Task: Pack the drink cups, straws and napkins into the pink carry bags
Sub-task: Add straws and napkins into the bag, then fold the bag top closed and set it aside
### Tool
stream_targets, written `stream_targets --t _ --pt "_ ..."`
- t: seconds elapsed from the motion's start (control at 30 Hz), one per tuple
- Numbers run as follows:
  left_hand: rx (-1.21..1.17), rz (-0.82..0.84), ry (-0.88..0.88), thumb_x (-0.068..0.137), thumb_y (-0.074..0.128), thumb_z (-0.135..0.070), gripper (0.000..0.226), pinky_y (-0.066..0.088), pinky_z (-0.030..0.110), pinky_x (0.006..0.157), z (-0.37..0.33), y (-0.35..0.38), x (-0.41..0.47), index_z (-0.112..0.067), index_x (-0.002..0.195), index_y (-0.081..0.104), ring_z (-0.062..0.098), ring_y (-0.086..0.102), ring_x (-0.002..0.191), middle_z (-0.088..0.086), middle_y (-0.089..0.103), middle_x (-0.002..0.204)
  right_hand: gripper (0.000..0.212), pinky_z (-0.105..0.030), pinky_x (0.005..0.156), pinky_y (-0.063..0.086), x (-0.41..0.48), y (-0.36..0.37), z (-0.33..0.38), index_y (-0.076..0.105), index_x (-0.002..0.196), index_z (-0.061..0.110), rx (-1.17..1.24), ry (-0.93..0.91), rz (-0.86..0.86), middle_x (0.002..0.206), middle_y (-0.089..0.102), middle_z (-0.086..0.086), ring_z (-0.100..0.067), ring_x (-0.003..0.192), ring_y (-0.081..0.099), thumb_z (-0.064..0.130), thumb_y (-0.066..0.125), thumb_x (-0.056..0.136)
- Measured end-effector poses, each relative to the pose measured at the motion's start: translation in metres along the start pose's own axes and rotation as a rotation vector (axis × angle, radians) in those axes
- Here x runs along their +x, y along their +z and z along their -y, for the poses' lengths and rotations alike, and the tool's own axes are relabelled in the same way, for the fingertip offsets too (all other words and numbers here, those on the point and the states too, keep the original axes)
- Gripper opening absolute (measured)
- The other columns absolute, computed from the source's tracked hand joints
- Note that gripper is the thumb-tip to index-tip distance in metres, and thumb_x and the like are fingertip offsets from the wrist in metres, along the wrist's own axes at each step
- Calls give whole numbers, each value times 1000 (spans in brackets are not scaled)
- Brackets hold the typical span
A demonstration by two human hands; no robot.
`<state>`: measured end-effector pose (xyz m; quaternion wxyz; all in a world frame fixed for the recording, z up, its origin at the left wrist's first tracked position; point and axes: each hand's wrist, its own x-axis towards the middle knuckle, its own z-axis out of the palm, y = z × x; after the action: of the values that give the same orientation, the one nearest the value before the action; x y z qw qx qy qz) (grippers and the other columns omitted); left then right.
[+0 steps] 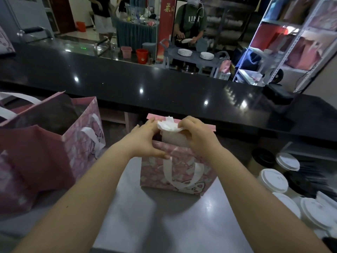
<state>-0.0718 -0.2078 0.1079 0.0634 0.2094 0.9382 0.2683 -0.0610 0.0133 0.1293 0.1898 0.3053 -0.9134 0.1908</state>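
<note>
A small pink carry bag (175, 170) with a white ribbon handle stands upright on the grey worktop in front of me. Both my hands are at its open mouth. My right hand (198, 136) pinches a crumpled white napkin (168, 126) over the opening. My left hand (145, 141) touches the napkin with its fingertips, and its thumb lies on the bag's front rim. A white cup lid (175, 138) shows inside the bag under the napkin. Several white-lidded drink cups (272, 180) stand at the right.
A larger open pink carry bag (82, 132) stands at the left, with another pink bag (21, 161) in front of it. A black counter (145, 84) runs across behind. Beyond it a person handles plates at a cart. Metal shelves (291, 42) stand at the far right.
</note>
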Motion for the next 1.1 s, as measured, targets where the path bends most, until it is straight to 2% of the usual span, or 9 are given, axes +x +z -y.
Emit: stream_targets --t 0.13,0.33,0.43,0.53,0.73,0.83,0.93,1.03,1.1 --pt "68 35 18 57 73 -76 128 3 53 121 7 4 0 -34 156 5 3 -12 148 -14 -1 163 14 -37 71 46 -1 6 -19 67 100 10 -156 -12 217 100 61 -5 -25 88 55 9 67 85" --pt "87 39 58 57 71 -77 127 1 51 122 9 10 -1 -36 156 2 -1 -15 145 -16 -4 163 21 -37 60 47 3 24 -15 68 75 6 -532 -79 196 75 62 -9 -31 70 60 -4 77 59" --pt "82 27 62 54 68 -81 129 1 51 122 9 10 -1 -38 155 1 -3 -18 142 -16 -5 162 22 -37 77 45 4 32 -12 65 107 14 -562 8 413 100 66 -4 -28 96 63 13 59 87" --pt "78 23 64 44 57 -90 134 2 51 122 8 11 -2 -39 154 1 0 -18 144 -15 -6 163 35 -38 87 50 -5 22 -12 56 131 25 -316 210 434 119 62 -2 -25 109 59 19 49 97" --pt "-69 -170 171 53 69 -77 113 4 50 122 3 15 -12 -47 150 21 0 -13 147 -14 4 163 18 -24 82 53 -41 -21 -11 69 106 32 239 394 31 98 65 22 2 88 60 21 62 93" --pt "-276 -382 176 53 72 -74 100 17 39 119 11 23 -21 -58 142 28 0 7 148 -21 18 159 19 -25 84 53 -74 -26 -19 68 99 35 445 507 -248 98 67 19 -2 96 62 20 70 88" --pt "-457 -565 29 54 81 -63 97 38 38 110 23 42 -31 -48 140 40 6 40 136 -19 42 146 32 -25 81 56 -104 -17 -20 67 104 37 786 648 -364 107 69 16 -6 102 65 30 78 75" --pt "-710 -532 -118 51 85 -59 80 55 42 94 28 61 -37 -48 125 56 7 63 109 -18 65 118 45 -24 73 57 -112 9 -16 66 110 29 955 758 -331 106 72 9 -10 95 70 23 80 68" --pt "-818 -499 -115 54 83 -66 63 58 43 87 26 70 -39 -45 111 66 10 69 98 -12 73 105 38 -26 70 58 -111 26 -12 67 108 22 977 843 -417 98 75 4 -12 89 72 11 80 74"
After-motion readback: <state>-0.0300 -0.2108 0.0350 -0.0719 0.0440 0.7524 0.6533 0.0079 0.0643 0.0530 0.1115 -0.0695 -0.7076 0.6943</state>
